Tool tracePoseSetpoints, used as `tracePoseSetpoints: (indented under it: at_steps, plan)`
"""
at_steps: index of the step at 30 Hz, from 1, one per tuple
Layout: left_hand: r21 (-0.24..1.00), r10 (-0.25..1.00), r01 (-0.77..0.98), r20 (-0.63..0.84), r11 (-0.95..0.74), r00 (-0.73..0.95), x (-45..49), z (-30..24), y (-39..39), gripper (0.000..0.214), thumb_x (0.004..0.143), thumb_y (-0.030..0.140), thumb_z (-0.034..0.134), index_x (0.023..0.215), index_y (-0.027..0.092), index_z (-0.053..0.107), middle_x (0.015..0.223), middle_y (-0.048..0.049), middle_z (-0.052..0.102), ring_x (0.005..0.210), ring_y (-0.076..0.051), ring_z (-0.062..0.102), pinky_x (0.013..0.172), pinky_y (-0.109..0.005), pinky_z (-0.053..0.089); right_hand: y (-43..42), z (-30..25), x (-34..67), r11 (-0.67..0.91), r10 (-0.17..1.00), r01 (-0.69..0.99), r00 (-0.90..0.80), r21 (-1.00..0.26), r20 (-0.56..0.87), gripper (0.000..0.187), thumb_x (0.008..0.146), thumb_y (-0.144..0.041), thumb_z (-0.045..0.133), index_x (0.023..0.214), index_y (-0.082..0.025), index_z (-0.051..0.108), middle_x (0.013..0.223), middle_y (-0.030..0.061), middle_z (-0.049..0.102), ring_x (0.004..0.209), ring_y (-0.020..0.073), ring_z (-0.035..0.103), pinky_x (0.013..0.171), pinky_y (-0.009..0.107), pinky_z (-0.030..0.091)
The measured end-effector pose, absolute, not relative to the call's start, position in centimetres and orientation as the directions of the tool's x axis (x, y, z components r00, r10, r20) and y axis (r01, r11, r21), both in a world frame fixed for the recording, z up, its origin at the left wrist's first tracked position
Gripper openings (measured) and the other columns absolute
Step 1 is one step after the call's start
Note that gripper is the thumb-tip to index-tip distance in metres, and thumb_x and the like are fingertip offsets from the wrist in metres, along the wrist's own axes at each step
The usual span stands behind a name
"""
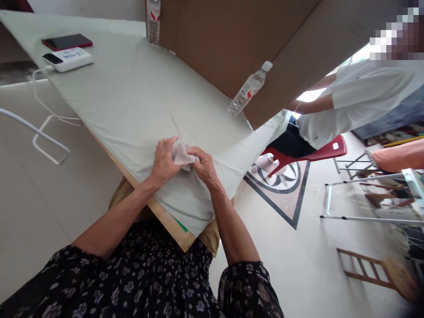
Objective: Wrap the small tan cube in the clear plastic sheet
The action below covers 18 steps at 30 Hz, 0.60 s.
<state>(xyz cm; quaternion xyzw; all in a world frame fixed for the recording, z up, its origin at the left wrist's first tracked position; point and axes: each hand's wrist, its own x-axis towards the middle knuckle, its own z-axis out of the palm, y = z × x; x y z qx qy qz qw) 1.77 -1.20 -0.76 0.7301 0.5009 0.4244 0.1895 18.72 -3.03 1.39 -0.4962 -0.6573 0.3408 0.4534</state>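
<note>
A crumpled, thin, whitish see-through sheet [180,153] is bunched between my two hands above the near corner of the cloth-covered table [132,95]. Whether it is plastic or fine fabric, I cannot tell. My left hand [164,161] curls around its left side, thumb and fingers against it. From the right, my right hand [204,167] pinches the bunched part between thumb and bent fingers. A loose, filmy length hangs down below my right hand over the cloth.
A tall brown cardboard panel [212,44] stands across the table, with a water bottle [247,90] leaning by it and another bottle [153,24] upright. A phone [68,41] and a white power bank [68,58] with a cable lie far left. Someone in a white shirt [361,97] sits on a red chair [326,149].
</note>
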Motion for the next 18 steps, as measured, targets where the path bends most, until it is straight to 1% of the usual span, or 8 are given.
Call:
tracePoseSetpoints:
  at_steps: [3,5,7,9,12,14,16,18]
  plan:
    - [0.714,0.869,0.497,0.409,-0.494,0.277,0.9,-0.7,-0.6,0.044,0.082,0.027,0.077,0.121,0.021,0.059,0.135,-0.015,0.059,0.137,-0.031,0.053,0.116,-0.048,0.046,-4.6,1.4,19.3,0.367,0.93,0.39,-0.181,-0.844,0.321,0.02,0.091,-0.034,0.067,0.108,-0.028,0.077,0.129,0.0074,0.076,0.126,0.0224,0.068,0.116,0.044,0.048]
    - [0.734,0.875,0.478,0.373,-0.482,0.31,0.2,-0.6,-0.3,0.031,0.081,0.024,0.074,0.109,0.021,0.061,0.132,-0.0142,0.062,0.136,-0.03,0.055,0.114,-0.048,0.049,-5.5,1.2,19.6,0.39,0.92,0.454,-0.224,-0.801,0.321,0.036,0.088,-0.038,0.075,0.122,-0.029,0.074,0.141,0.0091,0.071,0.137,0.0263,0.062,0.12,0.049,0.044]
    - [0.759,0.88,0.458,0.328,-0.463,0.345,-0.7,-0.4,-0.2,0.026,0.079,0.026,0.072,0.102,0.021,0.06,0.132,-0.0143,0.064,0.132,-0.03,0.06,0.111,-0.047,0.051,-6.0,0.7,19.7,0.398,0.917,0.524,-0.242,-0.753,0.316,0.052,0.082,-0.04,0.081,0.132,-0.029,0.069,0.149,0.0111,0.066,0.145,0.0297,0.056,0.123,0.053,0.04]
    - [0.791,0.872,0.42,0.273,-0.444,0.407,-1.6,-0.1,-0.2,0.027,0.08,0.03,0.069,0.104,0.021,0.061,0.136,-0.0145,0.065,0.128,-0.029,0.063,0.11,-0.047,0.052,-5.9,0.1,19.4,0.398,0.917,0.562,-0.21,-0.725,0.34,0.052,0.082,-0.038,0.079,0.132,-0.026,0.069,0.148,0.0131,0.066,0.144,0.0305,0.056,0.124,0.054,0.039]
    - [0.842,0.856,0.369,0.187,-0.393,0.482,-3.2,0.6,0.0,0.041,0.079,0.034,0.067,0.117,0.021,0.062,0.142,-0.0139,0.066,0.126,-0.029,0.066,0.11,-0.047,0.053,-5.0,-0.3,18.6,0.332,0.935,0.532,-0.072,-0.779,0.349,0.041,0.085,-0.04,0.073,0.123,-0.024,0.07,0.137,0.0122,0.072,0.131,0.0278,0.064,0.117,0.048,0.046]
    - [0.871,0.859,0.35,0.143,-0.345,0.492,-3.9,0.9,0.2,0.054,0.077,0.037,0.068,0.128,0.02,0.06,0.144,-0.0147,0.065,0.127,-0.032,0.066,0.11,-0.05,0.054,-4.4,-0.2,18.0,0.235,0.965,0.432,0.006,-0.871,0.263,0.038,0.086,-0.047,0.07,0.116,-0.023,0.071,0.12,0.0089,0.077,0.112,0.0245,0.069,0.104,0.041,0.053]
    - [0.901,0.859,0.303,0.131,-0.312,0.494,-4.2,0.9,0.4,0.071,0.076,0.041,0.071,0.141,0.018,0.054,0.148,-0.0175,0.062,0.133,-0.034,0.064,0.112,-0.052,0.053,-4.1,0.1,17.4,0.131,0.988,0.308,0.033,-0.942,0.148,0.037,0.089,-0.054,0.065,0.107,-0.022,0.071,0.1,0.0041,0.076,0.091,0.0198,0.067,0.086,0.033,0.054]
    - [0.937,0.85,0.22,0.126,-0.272,0.511,-4.1,0.7,0.7,0.083,0.078,0.042,0.072,0.153,0.018,0.045,0.151,-0.0205,0.059,0.137,-0.034,0.062,0.113,-0.053,0.052,-4.0,0.4,17.0,0.071,0.995,0.263,0.042,-0.962,0.085,0.038,0.091,-0.057,0.06,0.094,-0.021,0.068,0.083,-0.0003,0.068,0.076,0.0159,0.059,0.073,0.028,0.048]
